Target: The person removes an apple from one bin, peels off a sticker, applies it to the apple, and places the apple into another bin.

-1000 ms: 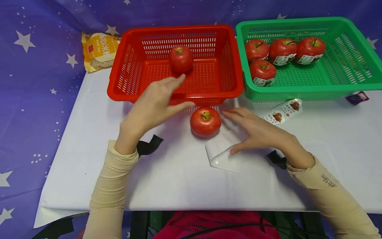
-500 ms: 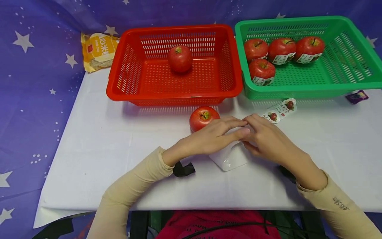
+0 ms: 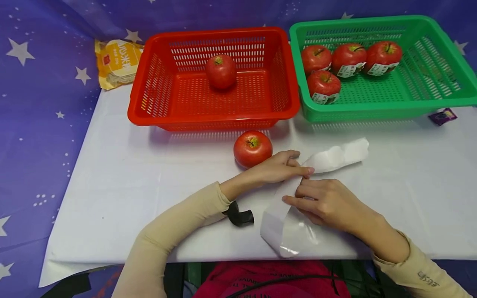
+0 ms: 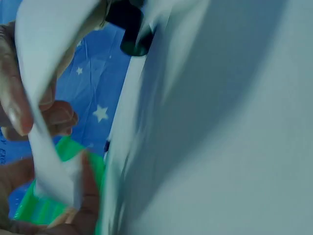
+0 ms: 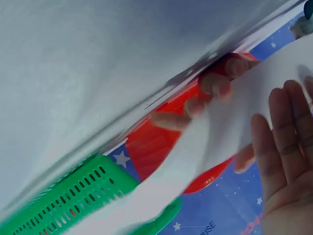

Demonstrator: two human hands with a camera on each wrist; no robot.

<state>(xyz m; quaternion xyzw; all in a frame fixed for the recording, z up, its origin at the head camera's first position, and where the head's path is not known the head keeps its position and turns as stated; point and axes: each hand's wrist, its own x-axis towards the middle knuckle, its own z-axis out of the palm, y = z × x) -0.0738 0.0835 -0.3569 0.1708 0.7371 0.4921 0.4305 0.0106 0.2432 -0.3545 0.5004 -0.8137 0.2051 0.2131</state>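
Both hands hold a long white label strip in front of me; fruit pictures showed on it earlier, and now its white side faces up. My left hand pinches it near the middle, thumb on top. Close below, my right hand grips the strip's nearer part, which curls down toward the table edge with a glossy face. In the left wrist view the strip passes between the fingers of both hands. A red apple without a label stands on the table just beyond my left hand.
A red basket behind holds one apple. Beside it, a green basket holds several labelled apples. A yellow food bag lies at the back left, a small purple packet at the right.
My left hand has come from beside the apple to the strip on the right. Both hands now hold the strip, which has been turned over and drawn toward me.
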